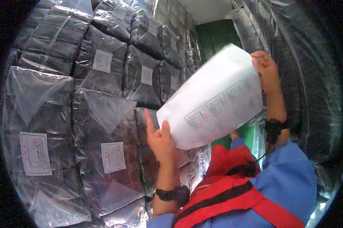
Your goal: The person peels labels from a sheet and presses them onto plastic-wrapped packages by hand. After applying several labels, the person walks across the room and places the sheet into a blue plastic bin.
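Observation:
A large white sheet (pixel 217 95) with several printed label boxes is stretched between my two hands, tilted up to the right. My left hand (pixel 162 142) holds its lower left edge, with the index finger pointing up and the thumb raised by the paper. At the upper right corner, my right hand (pixel 265 68) pinches the sheet between thumb and fingers. Black bands circle both wrists.
Stacked dark bundles in clear plastic (pixel 99 140) fill the left side, several with white labels such as one (pixel 36 154) at lower left. Tall plastic-wrapped dark bundles (pixel 293 76) stand at the right. A green floor strip (pixel 249 135) shows below the sheet.

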### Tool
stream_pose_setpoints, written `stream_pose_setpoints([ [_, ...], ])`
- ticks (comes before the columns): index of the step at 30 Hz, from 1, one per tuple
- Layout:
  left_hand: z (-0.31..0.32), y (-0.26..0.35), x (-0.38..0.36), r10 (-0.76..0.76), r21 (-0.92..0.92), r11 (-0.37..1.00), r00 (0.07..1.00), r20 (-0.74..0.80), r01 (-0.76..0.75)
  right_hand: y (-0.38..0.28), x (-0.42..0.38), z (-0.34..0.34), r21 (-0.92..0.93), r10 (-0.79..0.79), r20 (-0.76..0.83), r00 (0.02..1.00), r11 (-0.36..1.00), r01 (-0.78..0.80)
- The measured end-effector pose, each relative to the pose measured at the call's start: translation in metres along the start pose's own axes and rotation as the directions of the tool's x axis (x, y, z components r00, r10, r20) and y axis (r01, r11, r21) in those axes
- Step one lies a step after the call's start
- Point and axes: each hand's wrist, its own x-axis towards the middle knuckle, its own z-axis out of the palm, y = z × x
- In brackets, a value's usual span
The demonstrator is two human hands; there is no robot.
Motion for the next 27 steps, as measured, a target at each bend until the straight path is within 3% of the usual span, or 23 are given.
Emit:
stream_pose_setpoints([
  [2,0.003,0.002,0.001,0.046,-0.012,0.999,0.998,-0.039,-0.046,-0.022,-0.009,-0.006,-0.077,-0.055,0.130,0.990,0.995,0.066],
  [4,0.004,0.003,0.004,0.122,-0.075,0.989,0.990,-0.076,-0.127,-0.033,-0.009,-0.012,-0.137,0.045,0.245,0.968,0.991,-0.012],
  [5,0.002,0.003,0.005,0.125,-0.066,0.990,0.992,-0.012,-0.125,-0.037,-0.007,-0.013,-0.168,0.094,0.300,0.949,0.985,-0.045],
  [8,-0.007,0.004,0.002,0.102,-0.010,0.995,0.983,0.153,-0.102,-0.044,-0.007,-0.005,-0.115,-0.035,0.160,0.987,0.992,0.054],
  [11,-0.009,0.017,-0.004,0.054,0.078,0.994,0.976,0.213,-0.072,-0.051,0.004,0.004,0.023,-0.070,0.209,0.975,0.997,0.067],
  [17,-0.025,0.019,-0.007,0.024,0.196,0.979,0.984,0.176,-0.059,-0.062,0.015,0.013,-0.102,-0.103,0.227,0.968,0.986,0.129],
  [22,-0.030,0.022,-0.022,-0.027,0.273,0.962,0.997,0.073,0.006,-0.072,0.027,0.005,-0.421,-0.006,0.259,0.966,0.899,0.119],
  [23,-0.033,0.022,-0.024,0.066,0.382,0.919,0.994,0.093,-0.096,-0.074,0.030,0.003,-0.463,0.017,0.262,0.965,0.879,0.110],
  [26,-0.042,0.027,-0.028,0.324,0.628,0.672,0.919,0.226,-0.392,-0.076,0.039,0.009,-0.454,-0.399,0.489,0.776,0.643,0.617],
  [27,-0.040,0.032,-0.031,0.406,0.671,0.557,0.865,0.295,-0.490,-0.078,0.039,0.016,-0.348,-0.406,0.441,0.800,0.745,0.570],
])
